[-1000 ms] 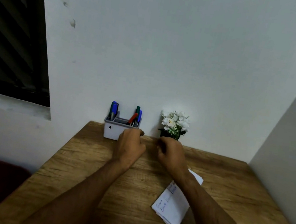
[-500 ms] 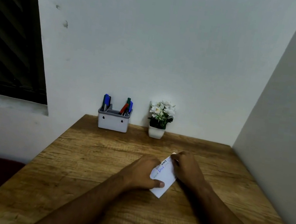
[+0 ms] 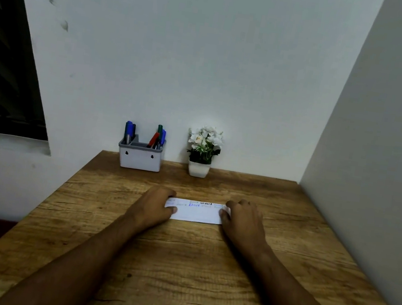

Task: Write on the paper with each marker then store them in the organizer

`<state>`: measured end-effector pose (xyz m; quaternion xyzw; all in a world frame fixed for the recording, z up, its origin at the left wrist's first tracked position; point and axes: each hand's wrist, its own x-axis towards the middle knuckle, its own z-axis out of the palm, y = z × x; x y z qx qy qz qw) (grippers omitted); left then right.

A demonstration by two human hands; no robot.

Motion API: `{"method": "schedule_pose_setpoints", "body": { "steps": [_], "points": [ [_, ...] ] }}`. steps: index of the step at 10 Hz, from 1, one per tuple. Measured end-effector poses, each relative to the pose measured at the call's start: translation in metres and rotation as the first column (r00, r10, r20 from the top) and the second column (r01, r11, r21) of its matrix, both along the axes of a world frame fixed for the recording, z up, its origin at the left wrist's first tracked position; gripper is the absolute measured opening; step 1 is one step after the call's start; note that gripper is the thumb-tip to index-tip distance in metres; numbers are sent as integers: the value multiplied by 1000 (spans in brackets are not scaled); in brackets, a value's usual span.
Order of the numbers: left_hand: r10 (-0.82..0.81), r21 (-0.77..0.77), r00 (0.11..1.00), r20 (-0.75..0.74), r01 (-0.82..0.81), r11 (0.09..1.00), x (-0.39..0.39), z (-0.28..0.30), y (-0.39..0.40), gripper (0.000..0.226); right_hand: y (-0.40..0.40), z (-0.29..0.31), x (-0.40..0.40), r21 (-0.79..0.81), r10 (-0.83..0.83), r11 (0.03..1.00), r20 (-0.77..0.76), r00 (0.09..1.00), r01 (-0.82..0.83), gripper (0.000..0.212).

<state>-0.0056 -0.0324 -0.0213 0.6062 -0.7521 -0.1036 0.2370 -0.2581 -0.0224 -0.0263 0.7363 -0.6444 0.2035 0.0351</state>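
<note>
- My left hand (image 3: 154,204) and right hand (image 3: 242,217) pinch the written-on paper (image 3: 197,212) by its ends, flat on the counter (image 3: 177,266).
- Markers (image 3: 156,138) stand in the organizer (image 3: 140,159); the task looks finished, so next I just let go.

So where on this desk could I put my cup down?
Bare wood lies on the table between the forearms, and between the paper and the organizer. Crowded: the back edge, by organizer and flower pot.

Table (image 3: 177,266): brown wood grain. Paper (image 3: 197,213): white, with blue, black and fainter writing. Organizer (image 3: 140,160): pale grey, two dark spots in front. Markers (image 3: 156,136): blue, green, red. Plant (image 3: 204,141): white blooms, green leaves, white pot. Wall (image 3: 182,58): off-white, a few dark marks.
</note>
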Motion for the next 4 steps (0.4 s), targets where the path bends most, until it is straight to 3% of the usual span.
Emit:
{"method": "schedule_pose_setpoints", "body": {
  "steps": [4],
  "points": [
    [14,-85,998,-59,-19,996,-4,2,-9,39,-10,11,-2,-45,-18,999,-6,1000,18,38]
  ]
}}
